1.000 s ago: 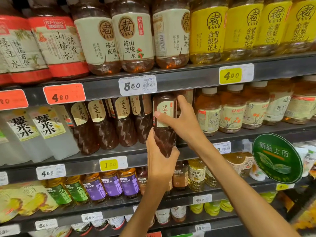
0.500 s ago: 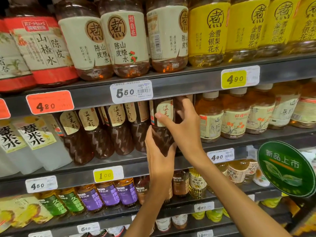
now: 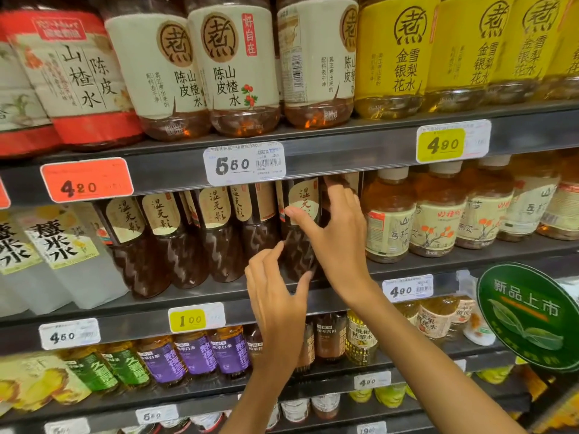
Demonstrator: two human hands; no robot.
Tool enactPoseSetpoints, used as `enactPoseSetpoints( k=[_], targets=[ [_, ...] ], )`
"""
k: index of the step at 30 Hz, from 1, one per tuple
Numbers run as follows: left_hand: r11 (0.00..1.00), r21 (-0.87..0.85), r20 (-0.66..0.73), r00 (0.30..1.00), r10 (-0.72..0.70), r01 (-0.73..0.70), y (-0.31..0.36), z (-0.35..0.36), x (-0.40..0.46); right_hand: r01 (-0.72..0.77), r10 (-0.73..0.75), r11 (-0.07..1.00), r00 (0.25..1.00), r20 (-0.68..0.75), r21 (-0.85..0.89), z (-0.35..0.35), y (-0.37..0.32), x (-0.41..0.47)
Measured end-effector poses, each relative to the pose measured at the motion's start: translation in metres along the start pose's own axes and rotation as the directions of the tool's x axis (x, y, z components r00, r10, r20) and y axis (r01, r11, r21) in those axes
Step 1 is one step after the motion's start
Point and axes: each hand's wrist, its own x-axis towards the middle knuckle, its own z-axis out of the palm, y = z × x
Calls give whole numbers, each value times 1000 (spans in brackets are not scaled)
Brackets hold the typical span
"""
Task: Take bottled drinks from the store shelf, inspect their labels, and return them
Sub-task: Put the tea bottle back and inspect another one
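Nearest, the left hand (image 3: 275,296) spreads its relaxed fingers just off the dark bottle (image 3: 299,233), holding nothing. The right hand (image 3: 338,239) curls round that ribbed, brown plastic bottle with its cream paper label, standing upright on the grey metal shelf (image 3: 313,158) among its row.

Head view, close — facing store shelf (image 3: 344,145)
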Motion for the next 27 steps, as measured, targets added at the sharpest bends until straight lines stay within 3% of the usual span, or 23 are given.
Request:
enactPoseSetpoints(
  k=[4, 8, 12, 15, 17, 20, 24, 27],
  targets=[
    [998, 66, -27, 1000, -15, 17, 4, 4, 0, 95, -105, 989, 991, -80, -117, 3, 0, 0],
    [993, 119, -16, 1000, -24, 26, 7, 6, 1, 100, -137, 960, 983, -126, -260, 6, 0, 1],
    [988, 135, -3, 998, -68, 68, 10, 6, 2, 77, -83, 990, 996, -44, -117, 0, 5, -5],
    [996, 66, -18, 998, -52, 53, 16, 2, -2, 30, -36, 999, 983, -179, -35, -15, 14, -4],
    [999, 29, -6, 999, 44, -44, 24, 1, -6, -53, 54, 999, 975, -213, 13, -25, 19, 7],
    [990, -5, 64, 988, 143, -143, 34, 5, -6, -130, 125, 991, 987, -101, -40, -30, 21, 27],
    [992, -69, 154, 981, 118, -109, 38, 9, -1, -137, 161, 976, 978, 136, -168, -27, 22, 42],
    [993, -91, 193, 977, 88, -72, 37, 9, -5, -154, 186, 969, 970, 157, -192, -27, 23, 45]
  ],
)
